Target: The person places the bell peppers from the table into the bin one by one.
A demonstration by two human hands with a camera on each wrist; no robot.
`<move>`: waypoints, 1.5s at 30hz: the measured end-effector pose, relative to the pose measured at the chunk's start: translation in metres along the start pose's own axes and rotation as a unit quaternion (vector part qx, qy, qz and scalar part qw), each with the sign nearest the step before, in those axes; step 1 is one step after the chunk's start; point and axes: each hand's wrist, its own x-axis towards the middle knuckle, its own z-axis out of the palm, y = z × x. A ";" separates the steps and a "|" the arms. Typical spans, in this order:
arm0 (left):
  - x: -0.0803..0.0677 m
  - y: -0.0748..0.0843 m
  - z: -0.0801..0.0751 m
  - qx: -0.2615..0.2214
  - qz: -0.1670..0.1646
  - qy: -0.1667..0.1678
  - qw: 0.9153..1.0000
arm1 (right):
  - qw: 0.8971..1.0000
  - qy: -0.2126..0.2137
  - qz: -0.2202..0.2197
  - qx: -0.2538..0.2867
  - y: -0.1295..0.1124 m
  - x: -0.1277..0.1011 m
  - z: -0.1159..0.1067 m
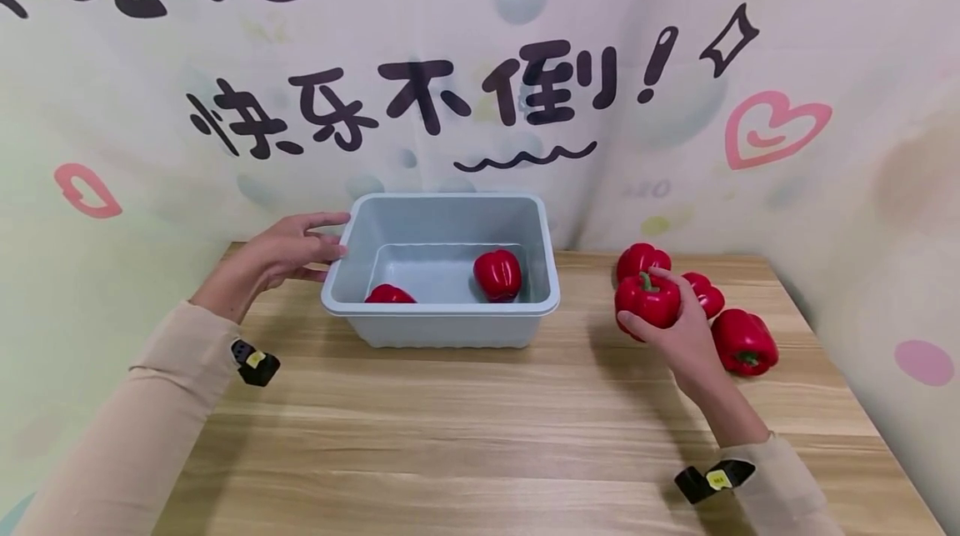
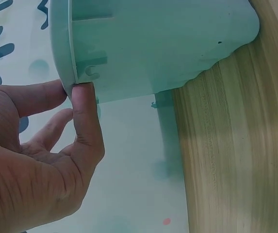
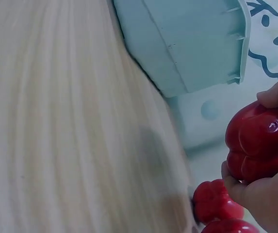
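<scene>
A light blue-grey plastic bin (image 1: 442, 329) stands at the back of the table. My left hand (image 1: 288, 251) pinches its left rim between thumb and finger, which the left wrist view shows close up. Inside the bin lie two red bell peppers, one pepper (image 1: 498, 275) at the right and another pepper (image 1: 390, 294) partly hidden by the front wall. To the right, my right hand (image 1: 684, 328) grips a red bell pepper (image 3: 257, 141) with its green stem up, held above the table. Around that hand are a pepper (image 1: 642, 257) behind, a pepper (image 1: 707, 296) beside and a pepper (image 1: 745, 342) nearer.
The wood-grain table (image 1: 450, 436) ends at the back against a printed cloth (image 1: 645, 144) with black lettering. Cloth also hangs along the left and right sides. A small black device (image 1: 255, 363) sits on the left wrist, and a similar device (image 1: 715, 481) on the right.
</scene>
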 end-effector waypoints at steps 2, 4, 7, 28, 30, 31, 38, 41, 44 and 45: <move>0.000 0.000 -0.001 0.003 -0.001 0.001 1.000 | 1.000 -0.004 -0.003 -0.002 -0.002 0.002 0.000; 0.000 0.000 -0.001 0.005 -0.003 0.003 1.000 | 1.000 -0.007 -0.004 -0.002 -0.004 0.003 -0.001; 0.001 0.001 0.000 0.010 -0.006 0.007 1.000 | 1.000 -0.006 -0.004 -0.004 -0.006 0.004 -0.002; 0.005 0.002 -0.002 0.014 -0.013 0.015 1.000 | 0.999 -0.010 -0.038 -0.038 -0.045 0.022 -0.013; 0.005 0.001 -0.002 0.013 -0.016 0.015 1.000 | 0.998 -0.011 -0.042 -0.040 -0.051 0.025 -0.011; 0.005 0.001 -0.002 0.013 -0.016 0.015 1.000 | 0.998 -0.011 -0.045 -0.039 -0.054 0.026 -0.010; 0.006 0.002 -0.001 0.011 -0.010 0.015 1.000 | 0.998 -0.017 -0.060 0.001 -0.071 0.033 -0.001; 0.005 0.002 0.000 0.005 -0.009 0.015 1.000 | 0.998 -0.019 -0.060 0.018 -0.073 0.035 0.002; 0.004 0.000 0.001 0.005 -0.004 0.016 1.000 | 0.998 -0.020 -0.057 0.023 -0.076 0.037 0.004; 0.004 0.000 0.000 0.004 -0.001 0.016 1.000 | 0.998 -0.020 -0.054 0.026 -0.077 0.037 0.005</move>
